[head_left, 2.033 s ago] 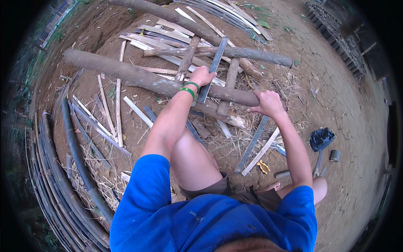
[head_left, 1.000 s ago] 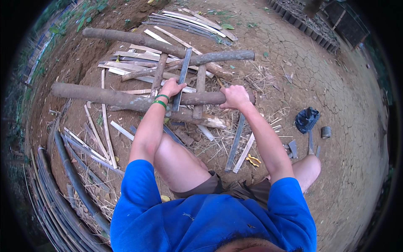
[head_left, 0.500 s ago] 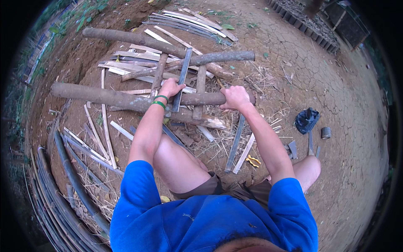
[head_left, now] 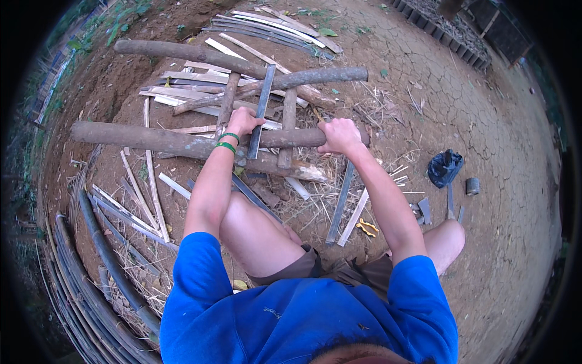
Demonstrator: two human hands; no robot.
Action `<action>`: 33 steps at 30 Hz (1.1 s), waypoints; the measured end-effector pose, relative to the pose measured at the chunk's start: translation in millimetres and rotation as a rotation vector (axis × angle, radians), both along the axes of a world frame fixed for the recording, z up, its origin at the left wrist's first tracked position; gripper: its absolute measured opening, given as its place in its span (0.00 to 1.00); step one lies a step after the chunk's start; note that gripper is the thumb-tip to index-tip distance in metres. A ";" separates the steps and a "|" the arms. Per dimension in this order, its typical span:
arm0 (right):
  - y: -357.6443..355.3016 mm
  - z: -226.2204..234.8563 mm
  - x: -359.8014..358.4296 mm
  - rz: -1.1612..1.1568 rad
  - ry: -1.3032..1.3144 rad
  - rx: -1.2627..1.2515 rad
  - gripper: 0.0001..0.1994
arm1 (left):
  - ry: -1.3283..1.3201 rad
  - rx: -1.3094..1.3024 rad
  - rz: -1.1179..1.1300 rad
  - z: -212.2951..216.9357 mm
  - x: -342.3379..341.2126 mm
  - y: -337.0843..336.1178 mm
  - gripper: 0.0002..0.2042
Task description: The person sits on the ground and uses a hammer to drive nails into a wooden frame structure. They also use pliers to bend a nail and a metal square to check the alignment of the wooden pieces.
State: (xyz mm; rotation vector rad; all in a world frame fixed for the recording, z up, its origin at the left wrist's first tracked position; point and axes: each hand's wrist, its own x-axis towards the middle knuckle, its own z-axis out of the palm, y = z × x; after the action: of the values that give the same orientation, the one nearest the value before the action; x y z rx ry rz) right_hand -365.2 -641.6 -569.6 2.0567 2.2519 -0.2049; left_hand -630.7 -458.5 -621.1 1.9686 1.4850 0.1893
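Across a rough frame of round logs on bare brown earth lies a long, flat, dark grey strip of split bamboo or wood (head_left: 263,100), its far end over the thick brown upper log (head_left: 182,53) and its near end over the long brown lower log (head_left: 145,137). Along its left edge the person's left hand (head_left: 244,121) is closed on the strip, thumb on top; the undersides of those fingers are hidden, so how firmly they pinch is hard to judge. Two green bands (head_left: 227,143) circle that wrist. Over to the right, the right hand (head_left: 341,134) grips the lower log near its right end, fingers curled around the wood.

Two short brown wooden crosspieces (head_left: 288,124) span the frame, one on either side of the strip, and a slender, slightly bent grey-brown pole (head_left: 330,75) crosses beneath it. Nearer the person's legs, a dark flat strip (head_left: 341,203) lies beside a pale flat strip (head_left: 353,219), with a small yellow tool (head_left: 367,228) just to their right. Farther right are a crumpled black plastic bag (head_left: 445,168) and a grey cylindrical container (head_left: 472,186). Long dark poles (head_left: 91,279) lie bunched at the left.
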 end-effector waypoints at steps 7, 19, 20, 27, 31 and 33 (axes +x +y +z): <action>-0.1 -2.8 1.9 -0.002 0.001 -0.004 0.28 | 0.000 -0.029 -0.003 2.7 4.3 0.0 0.20; -1.6 3.1 -0.3 -0.006 -0.002 -0.020 0.28 | 0.002 -0.061 0.020 0.7 3.4 0.9 0.20; -1.1 2.7 -0.5 -0.004 -0.003 -0.021 0.28 | 0.018 -0.063 0.015 1.3 3.6 1.2 0.20; 0.0 0.7 2.9 -0.003 0.000 -0.020 0.28 | 0.047 -0.084 0.017 1.9 6.9 4.9 0.20; 1.0 -4.6 2.1 0.016 -0.013 0.021 0.28 | 0.081 -0.086 -0.025 -3.2 1.1 9.4 0.21; 3.4 -7.3 3.5 0.015 -0.014 0.017 0.28 | 0.124 -0.086 -0.064 -2.2 1.1 13.7 0.22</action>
State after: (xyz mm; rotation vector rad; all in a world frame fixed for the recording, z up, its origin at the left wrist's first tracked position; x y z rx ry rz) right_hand -361.7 -638.2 -576.9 2.0422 2.2677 -0.1704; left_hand -629.5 -444.8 -623.3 1.9860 1.4797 -0.0244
